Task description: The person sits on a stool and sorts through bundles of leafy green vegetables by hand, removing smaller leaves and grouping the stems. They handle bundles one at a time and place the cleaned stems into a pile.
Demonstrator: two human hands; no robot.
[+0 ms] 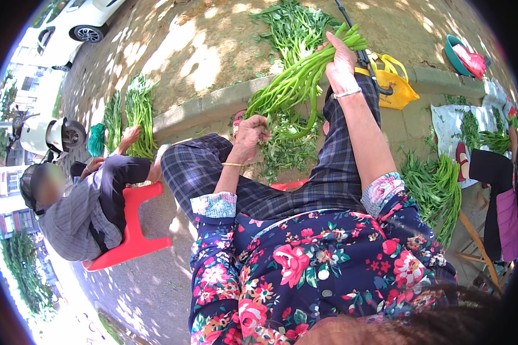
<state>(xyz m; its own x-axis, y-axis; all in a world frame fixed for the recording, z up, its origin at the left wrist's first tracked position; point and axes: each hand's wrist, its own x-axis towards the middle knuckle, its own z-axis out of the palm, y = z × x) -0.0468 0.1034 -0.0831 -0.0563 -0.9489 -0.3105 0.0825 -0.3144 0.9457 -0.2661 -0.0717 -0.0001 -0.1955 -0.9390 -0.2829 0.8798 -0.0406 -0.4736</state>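
My right hand [342, 58] grips a thick bunch of green leafy vegetable stems [291, 84] by the cut ends, raised over my right knee. The stems slant down to the left. My left hand [251, 133] is beside their lower ends with fingers curled; whether it pinches a leaf is hidden. Below, between my feet, lies a heap of loose leaves [289, 151] on the ground. Beyond the kerb, a pile of leafy stems [298, 32] rests on the dirt, partly behind the raised bunch.
A concrete kerb [211, 101] crosses ahead. A dark umbrella-like handle [386, 91] and yellow bag [393, 88] stand right of my knee. Left, a person [82, 215] on a red plastic stool [138, 215] touches greens [139, 116]. More greens [436, 189] lie right, near another person's leg [485, 172].
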